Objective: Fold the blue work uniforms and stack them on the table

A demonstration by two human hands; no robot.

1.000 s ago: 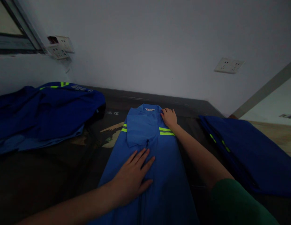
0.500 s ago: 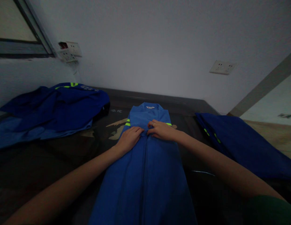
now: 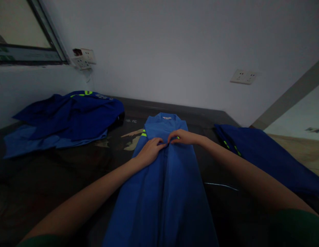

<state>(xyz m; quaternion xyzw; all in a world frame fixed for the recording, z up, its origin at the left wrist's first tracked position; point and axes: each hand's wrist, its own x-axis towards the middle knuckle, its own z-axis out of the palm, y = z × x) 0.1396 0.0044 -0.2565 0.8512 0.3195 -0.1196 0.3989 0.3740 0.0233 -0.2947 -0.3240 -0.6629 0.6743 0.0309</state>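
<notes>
A dark tabletop (image 3: 72, 168) meets a pale wall (image 3: 159, 61). The left grip (image 3: 152, 149) and right grip (image 3: 183, 136), fingertips almost meeting, pinch the front opening of a blue jacket (image 3: 181, 175), collar at twelve o'clock. A folded dark-blue garment (image 3: 267, 156) lies at three o'clock, a rumpled one (image 3: 74, 118) near ten.

The middle garment (image 3: 183, 181) is matt cloth — the tabletop (image 3: 108, 171) smooth and faintly glossy.
</notes>
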